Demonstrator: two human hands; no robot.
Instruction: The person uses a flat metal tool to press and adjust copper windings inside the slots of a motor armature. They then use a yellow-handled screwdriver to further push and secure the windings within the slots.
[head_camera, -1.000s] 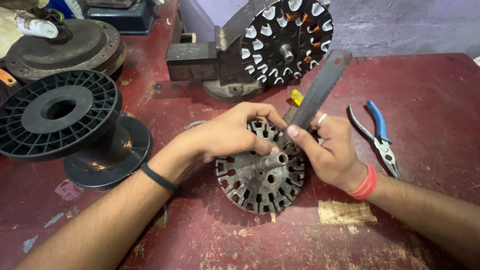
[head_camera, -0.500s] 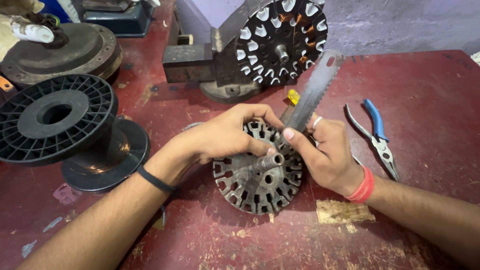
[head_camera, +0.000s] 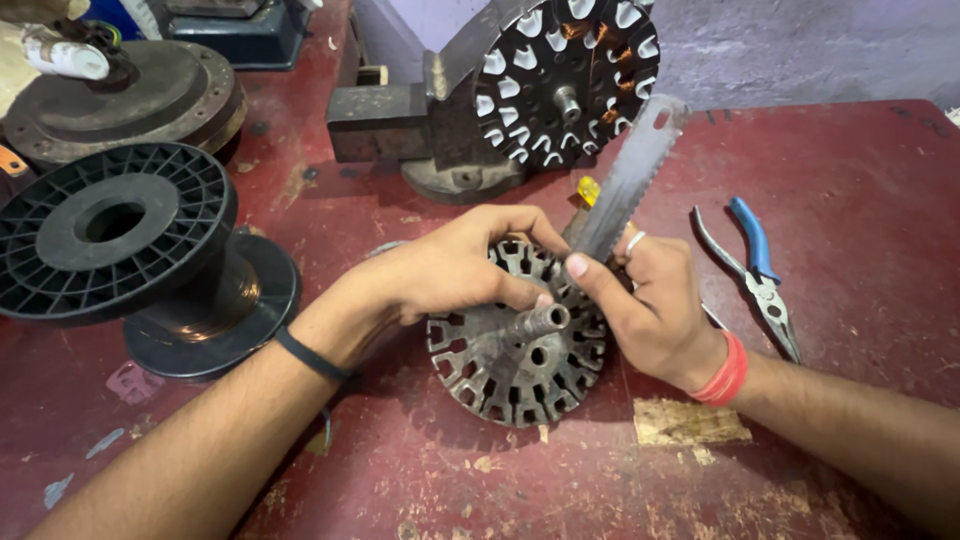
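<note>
A slotted metal motor core (head_camera: 510, 360) lies flat on the worn red table (head_camera: 560, 480), its short shaft (head_camera: 538, 322) sticking up near the middle. Just beside it on the right, a patch of bare wood (head_camera: 690, 422) shows through the paint. The left hand (head_camera: 455, 265) rests on the core's upper-left rim, fingers curled down and pressed against the slots. The right hand (head_camera: 650, 305) pinches a saw blade (head_camera: 625, 185) between thumb and fingers — the blade's low end sits at the core's top edge and the rest slants up and to the right. Well apart on the right lie blue-handled pliers (head_camera: 755, 265). To the left stands an empty black plastic spool (head_camera: 120, 250). Farther back, a second wound core (head_camera: 565, 75) is mounted upright on a dark metal stand (head_camera: 400, 125) — and a round metal housing (head_camera: 140, 95) sits in the far left corner.
</note>
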